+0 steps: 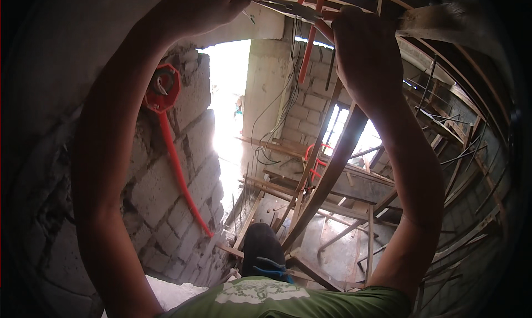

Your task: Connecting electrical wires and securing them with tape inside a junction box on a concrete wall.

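Observation:
Both of my arms are raised overhead. My right hand (366, 52) grips a pair of pliers (302, 11) by its orange-red handles, with the dark jaws pointing left. My left hand (202, 10) is closed in a pinch by the jaw end, and a short, thin wire (250, 19) sticks out below its fingers. What the jaws bite on is too dim to make out. Just behind the pliers, an orange conduit pipe (306, 55) hangs down from above.
Left, an orange-red octagonal junction box (173, 88) with a conduit (178, 171) runs down the block wall (160, 190). Loose dark cables (285, 96) hang mid-view. Wooden props (327, 174) and scaffold planks stand ahead and right. A blue-handled tool (271, 268) sits at my waist.

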The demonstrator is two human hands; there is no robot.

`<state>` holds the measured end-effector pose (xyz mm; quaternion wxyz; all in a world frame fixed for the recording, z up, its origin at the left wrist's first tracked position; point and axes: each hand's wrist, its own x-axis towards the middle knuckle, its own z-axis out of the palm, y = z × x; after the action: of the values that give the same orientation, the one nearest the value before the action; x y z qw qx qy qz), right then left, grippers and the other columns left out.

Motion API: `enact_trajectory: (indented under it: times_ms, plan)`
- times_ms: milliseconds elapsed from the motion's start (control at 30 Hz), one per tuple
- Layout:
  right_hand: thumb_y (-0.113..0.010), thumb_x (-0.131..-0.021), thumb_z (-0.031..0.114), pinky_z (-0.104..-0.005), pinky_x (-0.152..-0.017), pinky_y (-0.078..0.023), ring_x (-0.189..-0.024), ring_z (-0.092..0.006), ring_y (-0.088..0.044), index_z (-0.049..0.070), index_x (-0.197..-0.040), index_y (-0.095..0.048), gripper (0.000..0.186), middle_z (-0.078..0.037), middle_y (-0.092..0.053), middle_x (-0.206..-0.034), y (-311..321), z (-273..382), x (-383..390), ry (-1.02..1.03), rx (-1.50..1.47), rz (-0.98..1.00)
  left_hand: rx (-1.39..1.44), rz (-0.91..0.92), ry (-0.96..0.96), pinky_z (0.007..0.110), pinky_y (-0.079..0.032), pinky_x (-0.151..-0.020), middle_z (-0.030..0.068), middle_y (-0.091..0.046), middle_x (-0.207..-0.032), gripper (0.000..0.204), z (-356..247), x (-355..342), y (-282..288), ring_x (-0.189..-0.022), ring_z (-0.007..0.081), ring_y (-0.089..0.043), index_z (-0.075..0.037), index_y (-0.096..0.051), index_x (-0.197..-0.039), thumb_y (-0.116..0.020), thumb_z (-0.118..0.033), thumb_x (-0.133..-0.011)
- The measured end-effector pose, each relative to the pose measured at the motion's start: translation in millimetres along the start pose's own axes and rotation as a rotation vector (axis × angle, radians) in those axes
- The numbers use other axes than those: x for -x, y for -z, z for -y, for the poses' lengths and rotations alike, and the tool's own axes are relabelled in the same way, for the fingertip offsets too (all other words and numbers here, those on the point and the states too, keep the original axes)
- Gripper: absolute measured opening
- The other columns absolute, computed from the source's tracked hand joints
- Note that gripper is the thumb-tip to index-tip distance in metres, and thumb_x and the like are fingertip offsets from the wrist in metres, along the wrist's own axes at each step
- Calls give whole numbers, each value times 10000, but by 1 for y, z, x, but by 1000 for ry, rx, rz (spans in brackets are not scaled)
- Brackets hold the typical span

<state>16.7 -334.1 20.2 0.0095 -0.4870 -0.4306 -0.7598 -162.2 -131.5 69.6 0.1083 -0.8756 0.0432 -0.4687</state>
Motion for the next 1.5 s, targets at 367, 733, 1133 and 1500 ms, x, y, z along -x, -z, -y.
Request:
enact_trajectory:
  times_ms: [367,733,1133,1500]
  plan:
    - [-689,-938,429,-336,-745,-563,-820,-216,-693,0,-1027,-667,438,-102,-656,-838,12,-37,-11,21,-523,619,209,86,-60,378,-511,-687,128,-647,-770,208,13,4,7,-723,240,-656,-8,-625,-963,-544,-192,-1016]
    - [-523,-1035,280,-467,-743,-598,-915,-387,-695,-83,-1073,-593,372,-330,-635,-1053,-35,145,41,-452,-3231,183,152,-275,-314,342,-495,-658,72,-633,-782,215,52,10,-25,-701,159,-618,-84,-632,-1181,-558,-226,-1038]
    - [-676,-892,161,-449,-999,-492,-1151,-355,-588,70,-1230,-595,359,-178,-573,-1242,-45,80,43,-483,-540,226,276,-224,51,386,-519,-697,134,-681,-799,242,23,7,-6,-740,256,-672,-22,-640,-967,-552,-242,-1013]
    - [-745,-823,151,-405,-887,-520,-979,-293,-632,92,-1217,-626,416,-130,-619,-1135,-15,30,11,-325,-196,119,223,-174,66,397,-526,-740,167,-691,-838,259,16,2,-4,-789,272,-694,-3,-647,-986,-533,-233,-1016]
